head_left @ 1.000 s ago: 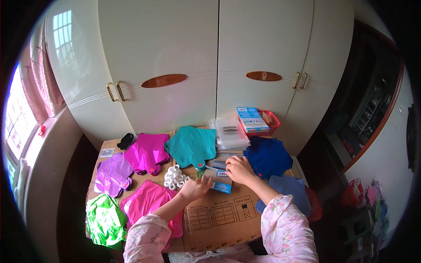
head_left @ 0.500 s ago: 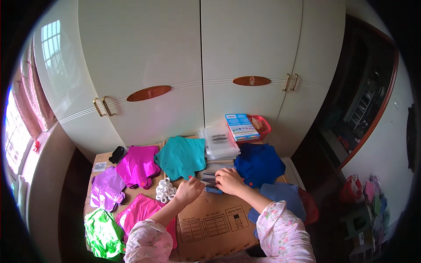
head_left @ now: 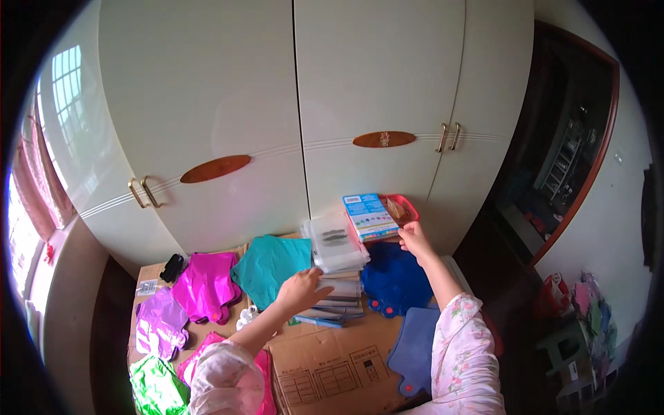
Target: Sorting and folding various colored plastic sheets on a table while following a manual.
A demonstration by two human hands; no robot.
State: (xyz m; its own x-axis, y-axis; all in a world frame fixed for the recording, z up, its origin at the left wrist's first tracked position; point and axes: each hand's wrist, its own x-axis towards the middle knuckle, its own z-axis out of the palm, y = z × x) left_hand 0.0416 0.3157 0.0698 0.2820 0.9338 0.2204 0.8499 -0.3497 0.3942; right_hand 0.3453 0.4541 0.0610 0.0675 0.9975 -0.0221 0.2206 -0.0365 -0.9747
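Observation:
My right hand [head_left: 413, 239] reaches to the back right, its fingers closed at the near right corner of a blue-and-white printed card [head_left: 372, 216], which lies on top of a red basket [head_left: 409, 207]. My left hand [head_left: 301, 289] hovers with fingers apart over the edge of a teal foil piece [head_left: 273, 266], empty. Beside it lies a stack of flat grey and blue packets [head_left: 332, 304]. Behind that sits a pile of clear plastic bags [head_left: 335, 242]. White rings [head_left: 247, 318] are partly hidden by my left forearm.
Flattened cardboard [head_left: 325, 360] covers the table. Foil pieces in magenta [head_left: 206, 280], lilac [head_left: 161, 321], green [head_left: 159, 387], dark blue [head_left: 394, 273] and slate blue [head_left: 415, 346] lie around. A black object [head_left: 172, 267] sits back left. Cream cabinets [head_left: 207, 90] rise behind.
My right hand has left the packets and moved back and right to the printed card. My left hand has lifted and opened beside the packets. The view has shifted slightly.

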